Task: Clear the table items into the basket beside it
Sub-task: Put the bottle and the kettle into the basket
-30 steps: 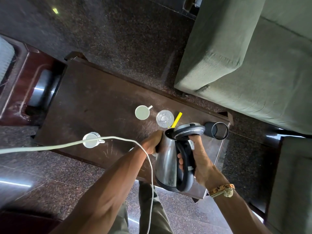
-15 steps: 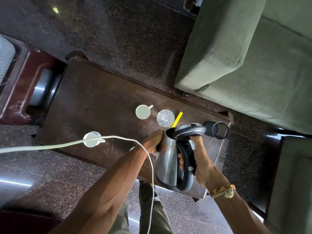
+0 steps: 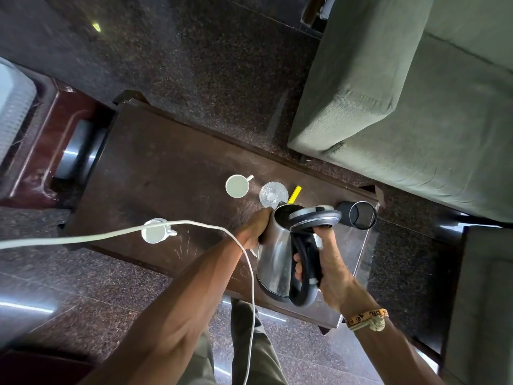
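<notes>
A steel electric kettle (image 3: 274, 259) with a black handle and a half-open lid hangs over the near right part of the dark wooden table (image 3: 166, 173). My right hand (image 3: 330, 262) grips its handle. My left hand (image 3: 254, 227) holds the kettle's body by the spout, its fingers hidden behind the metal. On the table stand two white cups (image 3: 236, 186) (image 3: 154, 232) and a clear glass (image 3: 273, 194). A yellow strip (image 3: 294, 193) lies there too, and a black mesh holder (image 3: 361, 215) lies on its side.
A white cable (image 3: 83, 238) runs from the left edge across the table and down past my left arm. A green sofa (image 3: 402, 107) stands beyond the table and another seat (image 3: 488, 301) at the right. A white ribbed object (image 3: 14, 112) sits at the far left.
</notes>
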A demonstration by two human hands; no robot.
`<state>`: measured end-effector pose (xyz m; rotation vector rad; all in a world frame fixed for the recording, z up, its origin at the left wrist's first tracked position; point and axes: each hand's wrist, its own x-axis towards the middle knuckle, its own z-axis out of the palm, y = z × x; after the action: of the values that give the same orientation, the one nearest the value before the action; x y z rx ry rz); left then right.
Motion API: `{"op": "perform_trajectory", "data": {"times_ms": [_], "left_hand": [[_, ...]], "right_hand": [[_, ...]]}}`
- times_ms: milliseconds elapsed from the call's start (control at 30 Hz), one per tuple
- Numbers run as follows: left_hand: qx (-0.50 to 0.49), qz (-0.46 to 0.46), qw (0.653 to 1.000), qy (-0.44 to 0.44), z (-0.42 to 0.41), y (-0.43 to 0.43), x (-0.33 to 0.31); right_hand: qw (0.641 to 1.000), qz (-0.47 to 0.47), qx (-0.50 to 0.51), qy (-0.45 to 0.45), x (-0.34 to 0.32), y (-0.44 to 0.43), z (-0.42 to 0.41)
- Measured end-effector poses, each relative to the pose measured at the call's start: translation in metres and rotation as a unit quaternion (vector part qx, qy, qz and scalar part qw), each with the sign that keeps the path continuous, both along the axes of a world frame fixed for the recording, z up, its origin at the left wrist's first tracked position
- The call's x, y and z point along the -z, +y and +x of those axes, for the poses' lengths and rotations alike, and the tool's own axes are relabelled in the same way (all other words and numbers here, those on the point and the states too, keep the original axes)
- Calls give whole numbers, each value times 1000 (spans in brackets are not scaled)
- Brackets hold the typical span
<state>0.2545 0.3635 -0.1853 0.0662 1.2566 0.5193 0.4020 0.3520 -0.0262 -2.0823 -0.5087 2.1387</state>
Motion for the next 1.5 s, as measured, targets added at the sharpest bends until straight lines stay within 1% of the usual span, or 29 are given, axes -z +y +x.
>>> {"op": "perform_trajectory", "data": {"times_ms": [267,533,800,1000,1133,1233,1267,1367,1500], "left_hand": [[13,18,1000,15,0,-2,-3],[16,33,998,53,-4,-1,-19],[19,69,996,47,-10,7,-57],[-35,129,991,16,-15,11,-90],[-86,126,987,59,-20,3,-118],[-99,152,980,77,-26,-10,-137],[-108,163,977,84,-30,-16,-142],[-141,175,964,143,-40,-35,-158],[-165,168,957,169,-56,-59,-179]], "right_hand": [[1000,17,-14,0,0,-8,5],[999,25,-41,1,-4,-14,7],[999,33,-39,10,-20,-15,4],[998,34,-47,6,-36,-20,-1],[997,46,-57,20,-52,-28,-7],[994,63,-83,43,-68,-36,-11],[992,69,-93,42,-71,-39,-12],[987,93,-125,41,-83,-50,-20],[977,128,-165,44,-92,-68,-41]]}}
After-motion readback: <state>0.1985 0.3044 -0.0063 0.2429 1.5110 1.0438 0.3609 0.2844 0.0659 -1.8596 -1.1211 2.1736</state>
